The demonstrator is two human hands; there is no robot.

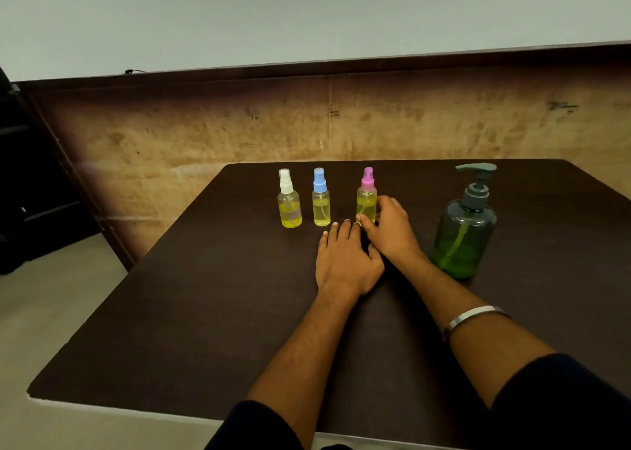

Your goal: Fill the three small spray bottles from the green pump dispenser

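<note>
Dark table (191, 313); pink-capped bottle (367, 197) upright, right hand (389, 231) gripping.

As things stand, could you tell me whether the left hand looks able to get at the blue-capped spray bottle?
Probably yes. The left hand lies flat on the table just short of the blue-capped spray bottle, with bare tabletop between them. The right hand is off to the side, gripping the pink-capped bottle.

The table (205, 313) was dark brown; the three small bottles held yellow liquid; one (289, 200) had a white cap, one (320, 198) a blue cap, one (367, 193) a pink cap; the pump dispenser (466, 231) was green with a grey-green pump; the bracelet (473, 316) was silver; the sleeves (563, 402) looked perhaps black; the wall panel (341, 125) was mottled tan.
</note>
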